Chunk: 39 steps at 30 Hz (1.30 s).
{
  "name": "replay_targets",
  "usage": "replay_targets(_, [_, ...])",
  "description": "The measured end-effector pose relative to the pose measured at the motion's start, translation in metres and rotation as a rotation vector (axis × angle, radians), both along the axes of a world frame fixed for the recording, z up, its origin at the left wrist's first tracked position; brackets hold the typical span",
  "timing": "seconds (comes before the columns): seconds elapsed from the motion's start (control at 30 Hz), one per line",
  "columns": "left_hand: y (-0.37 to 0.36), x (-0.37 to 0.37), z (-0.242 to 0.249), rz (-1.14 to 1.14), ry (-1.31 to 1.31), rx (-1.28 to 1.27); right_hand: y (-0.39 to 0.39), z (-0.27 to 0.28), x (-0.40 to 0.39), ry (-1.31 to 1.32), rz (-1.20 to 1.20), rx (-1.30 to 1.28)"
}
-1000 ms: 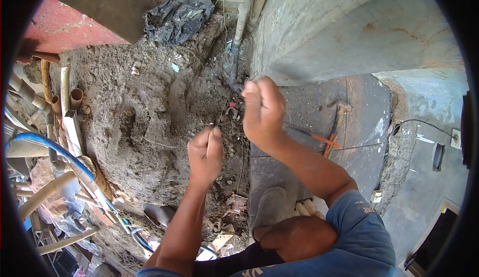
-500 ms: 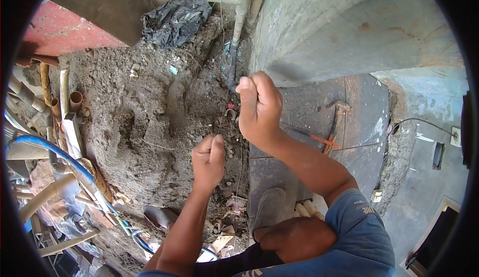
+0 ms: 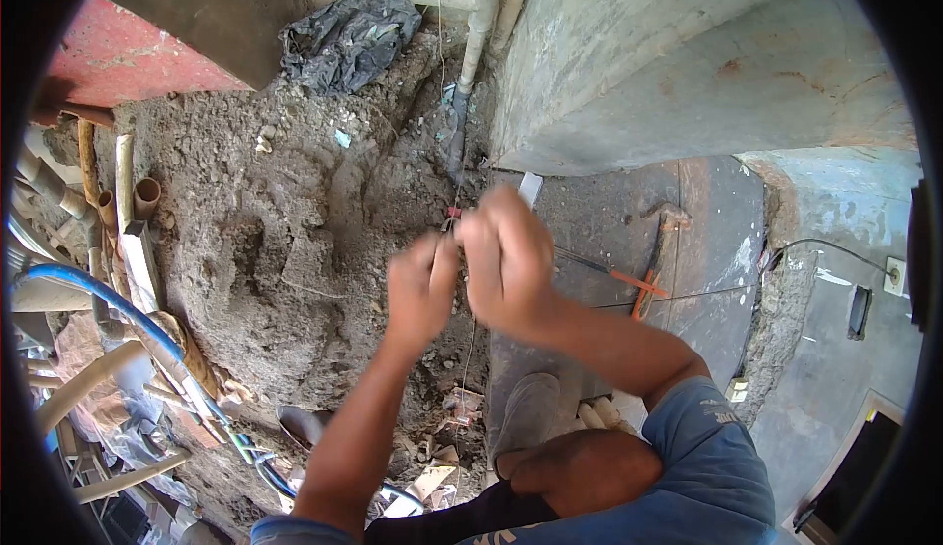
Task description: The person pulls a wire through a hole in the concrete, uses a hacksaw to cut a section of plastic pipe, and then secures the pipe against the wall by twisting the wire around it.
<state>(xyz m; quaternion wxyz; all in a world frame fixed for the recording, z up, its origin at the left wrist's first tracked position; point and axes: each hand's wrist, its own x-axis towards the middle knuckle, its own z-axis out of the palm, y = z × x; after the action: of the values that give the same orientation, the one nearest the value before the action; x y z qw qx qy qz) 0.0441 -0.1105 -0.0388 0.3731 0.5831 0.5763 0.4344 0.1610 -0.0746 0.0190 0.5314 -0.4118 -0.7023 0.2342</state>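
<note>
My left hand (image 3: 420, 295) and my right hand (image 3: 509, 260) are held together above the dug soil, both closed in a pinch. A thin string (image 3: 471, 354), perhaps a wire, runs up to the fingers from below and shows again just beyond them. Its exact path between the fingertips is blurred. Under the hands a small red piece (image 3: 454, 212) lies in the soil. Beyond them a dark pipe (image 3: 458, 133) goes down into the ground.
To the right, a hammer (image 3: 660, 250) and an orange-handled tool (image 3: 634, 282) lie on dark floor tiles (image 3: 712, 211). A black plastic bag (image 3: 349, 39) sits at the back. Pipes, wood and a blue hose (image 3: 108, 295) crowd the left. A concrete wall (image 3: 688, 83) rises on the right.
My right hand has come down and nearer to the left one, which has risen slightly; the two now meet. A pale flat piece by the wall's foot has come into view.
</note>
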Motion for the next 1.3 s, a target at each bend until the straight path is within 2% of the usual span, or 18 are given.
replay_targets(0.03, [-0.028, -0.009, 0.004, 0.008, -0.095, -0.223, 0.017, -0.008, -0.004, 0.087, -0.058, -0.072])
replay_targets(0.13, [-0.042, -0.022, 0.015, 0.08, -0.319, -0.265, 0.028, -0.012, -0.013, 0.086, -0.117, -0.115])
replay_targets(0.17, [-0.031, -0.022, 0.022, 0.072, -0.188, -0.191, 0.02, -0.013, -0.013, 0.085, -0.115, -0.116])
replay_targets(0.3, [0.059, -0.02, 0.011, 0.078, -0.151, -0.187, -0.058, 0.001, -0.011, 0.011, 0.078, -0.12])
replay_targets(0.4, [0.102, -0.003, 0.007, 0.037, -0.097, -0.105, -0.087, 0.016, -0.015, 0.123, 0.22, -0.147])
replay_targets(0.47, [0.095, 0.004, 0.012, 0.003, -0.085, -0.092, -0.077, 0.019, -0.015, 0.274, 0.256, -0.113])
replay_targets(0.5, [0.078, 0.005, 0.028, 0.011, -0.124, -0.217, -0.063, 0.015, -0.012, 0.175, 0.213, 0.0])
replay_targets(0.6, [0.004, -0.001, 0.001, -0.023, -0.035, 0.01, -0.003, 0.005, -0.002, 0.064, 0.043, 0.005])
replay_targets(0.63, [-0.024, -0.004, 0.009, 0.039, -0.119, -0.229, 0.011, -0.004, -0.007, 0.125, -0.064, -0.087])
replay_targets(0.73, [-0.036, -0.016, 0.025, 0.082, -0.338, -0.339, 0.022, -0.007, -0.015, 0.123, -0.122, -0.144])
replay_targets(0.77, [-0.026, -0.016, 0.027, 0.061, -0.159, -0.262, 0.012, -0.004, -0.015, 0.121, -0.117, -0.146])
replay_targets(0.83, [0.018, -0.01, 0.031, 0.057, -0.102, -0.096, -0.028, 0.007, -0.014, 0.036, -0.009, -0.207])
replay_targets(0.9, [0.069, -0.003, 0.013, 0.066, -0.137, -0.107, -0.066, 0.013, -0.014, 0.024, 0.117, -0.063])
replay_targets(0.97, [0.096, 0.012, 0.019, 0.032, -0.257, -0.139, -0.083, 0.02, -0.014, 0.115, 0.202, -0.107])
replay_targets(1.07, [0.082, 0.018, 0.007, 0.029, -0.027, 0.034, -0.071, 0.023, -0.017, 0.267, 0.29, -0.139])
replay_targets(1.13, [0.045, 0.013, 0.001, -0.084, -0.058, -0.043, -0.036, 0.016, -0.021, 0.179, 0.083, 0.015])
replay_targets(1.17, [0.014, 0.018, -0.001, -0.026, -0.239, 0.086, -0.015, 0.014, -0.02, 0.16, 0.046, -0.04])
replay_targets(1.3, [-0.042, 0.005, 0.013, -0.005, -0.18, -0.239, 0.037, -0.001, -0.031, 0.21, -0.081, -0.093])
